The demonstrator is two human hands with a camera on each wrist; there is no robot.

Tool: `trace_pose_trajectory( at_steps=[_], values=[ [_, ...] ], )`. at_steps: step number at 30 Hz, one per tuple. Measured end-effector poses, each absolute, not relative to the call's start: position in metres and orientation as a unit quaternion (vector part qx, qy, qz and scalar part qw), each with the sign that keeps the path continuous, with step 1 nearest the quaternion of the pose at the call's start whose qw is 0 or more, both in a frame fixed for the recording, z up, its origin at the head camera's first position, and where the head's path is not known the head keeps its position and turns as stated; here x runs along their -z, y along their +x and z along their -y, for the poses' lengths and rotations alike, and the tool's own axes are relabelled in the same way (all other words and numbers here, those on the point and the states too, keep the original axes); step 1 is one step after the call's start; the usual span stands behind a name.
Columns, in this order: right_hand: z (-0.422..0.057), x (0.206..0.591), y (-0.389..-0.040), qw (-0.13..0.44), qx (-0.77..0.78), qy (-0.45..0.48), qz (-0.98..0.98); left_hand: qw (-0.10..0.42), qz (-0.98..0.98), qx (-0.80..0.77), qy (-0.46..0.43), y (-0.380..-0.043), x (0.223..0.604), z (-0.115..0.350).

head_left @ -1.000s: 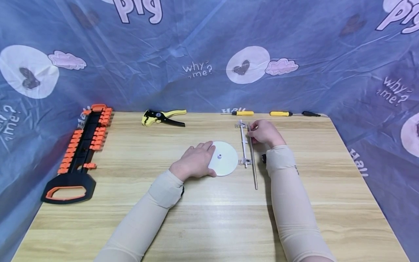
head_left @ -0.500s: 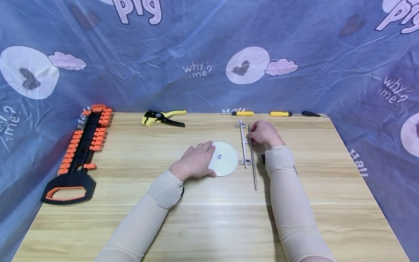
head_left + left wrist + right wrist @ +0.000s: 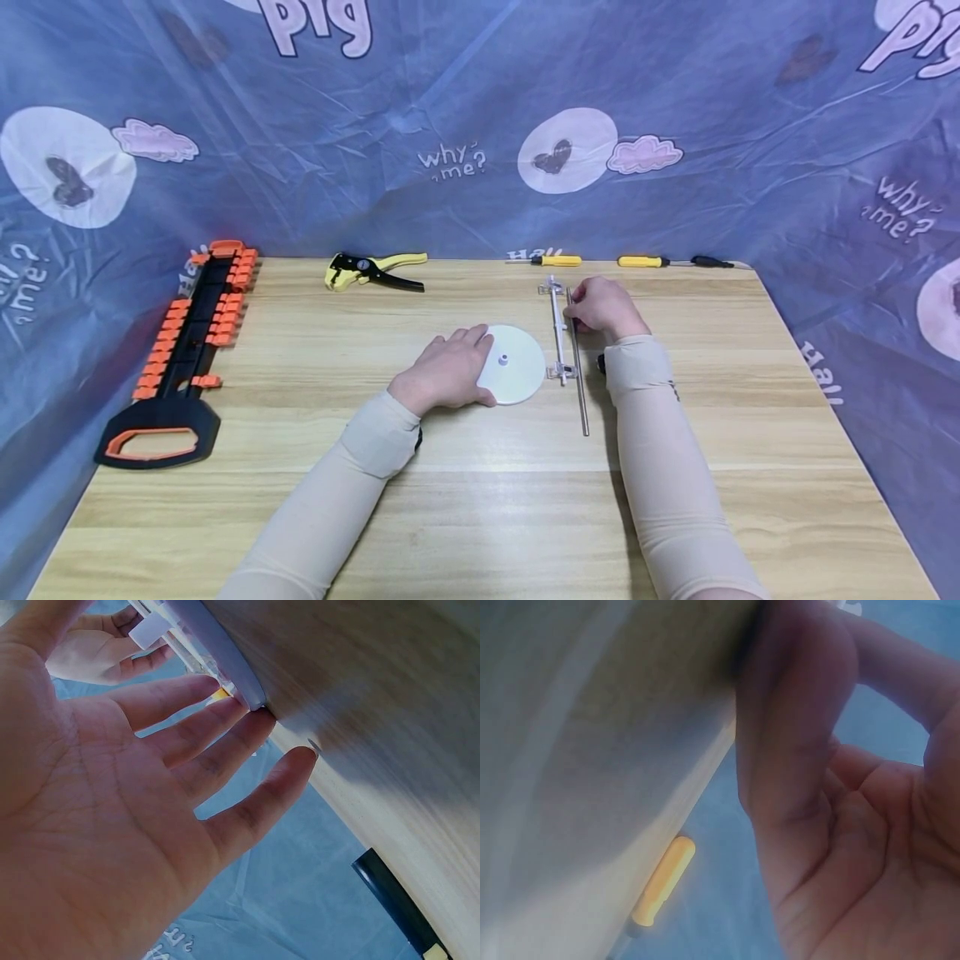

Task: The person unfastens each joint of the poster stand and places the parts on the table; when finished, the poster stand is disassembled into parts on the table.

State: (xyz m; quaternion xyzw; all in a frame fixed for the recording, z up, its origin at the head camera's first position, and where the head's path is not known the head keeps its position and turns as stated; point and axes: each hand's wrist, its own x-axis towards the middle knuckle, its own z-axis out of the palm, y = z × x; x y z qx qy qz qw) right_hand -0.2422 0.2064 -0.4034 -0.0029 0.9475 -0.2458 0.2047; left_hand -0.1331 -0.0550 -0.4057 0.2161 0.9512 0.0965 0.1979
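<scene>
A flat white disc (image 3: 520,367) with a small raised hub lies on the wooden table. My left hand (image 3: 447,367) rests at its left side, thumb at the near rim and long, nearly straight fingers along the far side. In the left wrist view, fingertips meet the edge of the disc (image 3: 225,652). My right hand (image 3: 603,306) pinches a thin metal rod (image 3: 580,383) near its far end; the rod points toward me. Just left of the rod lies a white plastic shaft (image 3: 558,329) with a clear bracket near each end. The right wrist view hides the pinch behind the fingers.
Yellow-and-black wire strippers (image 3: 375,271) lie at the back. Two yellow-handled screwdrivers, one left (image 3: 558,261) and one right (image 3: 642,261), sit along the far edge. A black rack with orange clips (image 3: 157,429) stands at left. Patterned blue cloth (image 3: 375,183) surrounds the table.
My right hand has shifted very slightly left and toward me, and the rod's far end with it. The left hand and disc have stayed put.
</scene>
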Motion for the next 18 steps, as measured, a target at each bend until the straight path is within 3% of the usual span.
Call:
trace_pose_trajectory(
  at_steps=[18],
  values=[
    [-0.2089,0.4025,-0.2422,0.203,0.249,-0.015,-0.947,0.198,-0.951,-0.095,0.218,-0.1336,0.4059,0.0550]
  ],
)
